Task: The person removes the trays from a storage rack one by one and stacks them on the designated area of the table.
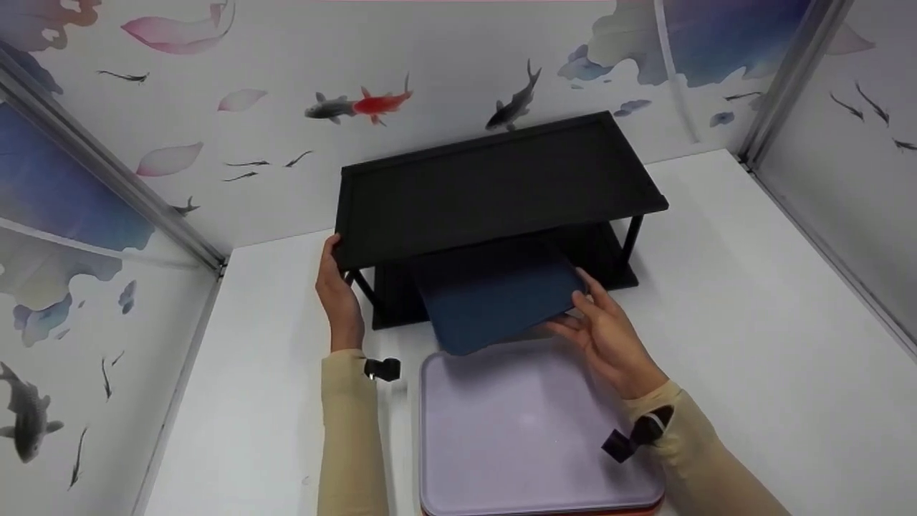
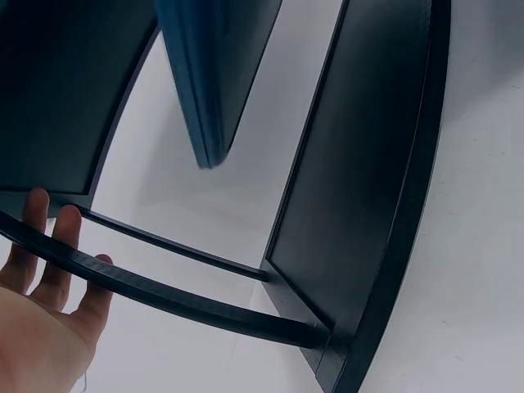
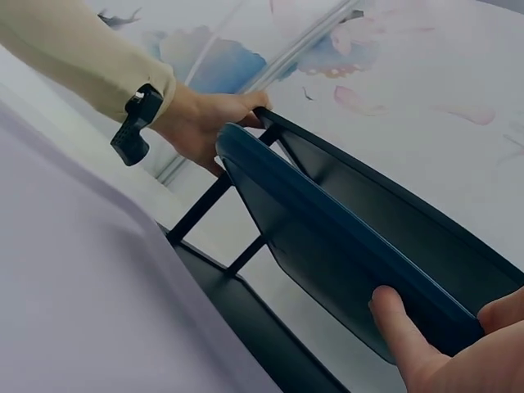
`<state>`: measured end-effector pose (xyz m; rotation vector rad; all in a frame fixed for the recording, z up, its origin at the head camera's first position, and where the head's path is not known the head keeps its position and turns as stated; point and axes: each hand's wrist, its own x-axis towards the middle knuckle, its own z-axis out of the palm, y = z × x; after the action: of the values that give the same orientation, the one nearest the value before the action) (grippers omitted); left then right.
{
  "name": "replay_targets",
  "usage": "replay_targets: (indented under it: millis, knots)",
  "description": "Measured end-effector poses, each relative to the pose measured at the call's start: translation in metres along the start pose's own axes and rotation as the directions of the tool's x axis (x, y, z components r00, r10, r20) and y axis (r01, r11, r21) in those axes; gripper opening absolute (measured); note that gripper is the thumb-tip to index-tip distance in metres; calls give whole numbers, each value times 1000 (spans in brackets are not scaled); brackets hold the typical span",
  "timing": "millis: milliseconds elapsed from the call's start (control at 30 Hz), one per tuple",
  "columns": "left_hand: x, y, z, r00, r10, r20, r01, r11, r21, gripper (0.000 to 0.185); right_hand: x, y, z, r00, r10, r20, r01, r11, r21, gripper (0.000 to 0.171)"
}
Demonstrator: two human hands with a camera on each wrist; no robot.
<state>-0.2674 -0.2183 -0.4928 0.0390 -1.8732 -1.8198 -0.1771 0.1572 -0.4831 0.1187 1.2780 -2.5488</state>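
A black two-tier shelf [image 1: 494, 186] stands on the white table. My left hand [image 1: 337, 287] grips its top tier at the front left corner, thumb on top; the left wrist view shows the fingers [image 2: 49, 246] behind the black edge rail. My right hand [image 1: 602, 330] pinches the near right corner of a dark blue tray [image 1: 494, 301], thumb on top and fingers beneath. The tray is tilted, its far half under the top tier and above the lower tier. In the right wrist view the blue tray [image 3: 327, 246] slants between the tiers, near my left hand [image 3: 209, 123].
A lilac tray [image 1: 523, 430] lies on a stack at the table's near edge, just in front of the shelf, with a reddish rim showing below it. Fish-patterned panel walls close in the table on the left, back and right.
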Motion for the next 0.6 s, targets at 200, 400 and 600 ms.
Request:
replay_targets:
  millis: [200,400,600]
  knots:
    - [1,-1,0,1000,9,-9,-9,1000,-11,51,-14,-7,-10,1000,-10,15,11,1000,-13,62]
    - [0,-3,1,1000,22,1,-22,1000,-4,51,-28,-13,-23,998,-56,0,55,995,-78,62]
    - [-1,-1,2,1000,24,-7,-24,1000,-1,51,-42,-17,-36,995,-93,-34,89,991,-100,63]
